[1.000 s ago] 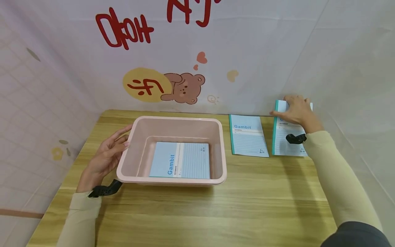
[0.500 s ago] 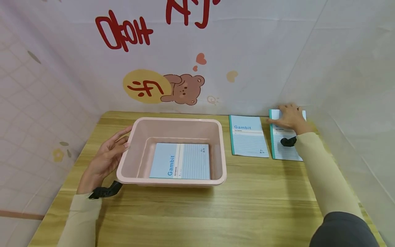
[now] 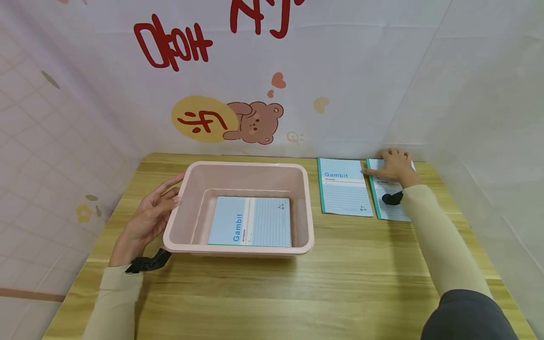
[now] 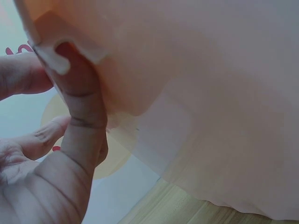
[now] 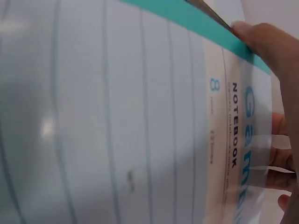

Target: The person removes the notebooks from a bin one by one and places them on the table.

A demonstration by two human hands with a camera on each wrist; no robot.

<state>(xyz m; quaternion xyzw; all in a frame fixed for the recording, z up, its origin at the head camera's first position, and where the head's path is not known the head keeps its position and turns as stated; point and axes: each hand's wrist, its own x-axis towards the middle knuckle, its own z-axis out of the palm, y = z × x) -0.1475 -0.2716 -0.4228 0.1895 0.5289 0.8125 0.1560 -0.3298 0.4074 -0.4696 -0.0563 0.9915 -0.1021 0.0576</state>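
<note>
In the head view, a pink plastic basin [image 3: 182, 247] stands on the table with a blue-and-white notebook [image 3: 267, 222] lying inside. My left hand [image 3: 146, 219] touches the basin's left side from outside. In the left wrist view its thumb [image 4: 79, 121] is tucked under the rim, against the wall. At the back right, my right hand [image 3: 395, 167] holds a second notebook [image 3: 393, 210] with a teal spine, thumb at the spine and fingers over its top. Just left of it lies a third notebook [image 3: 345, 193], labelled Gambit. The right wrist view shows the held notebook's lined cover [image 5: 140, 112] up close.
A wood-grain table [image 3: 340, 283] carries everything. Behind it hangs a pale cloth backdrop [image 3: 361, 61] with red lettering and a printed bear [image 3: 257, 123]. Light side walls [image 3: 488, 141] bound the table at left and right.
My right hand has brought its notebook down and left, so it now lies flat and close beside the neighbouring notebook. The left hand and the basin have stayed in place.
</note>
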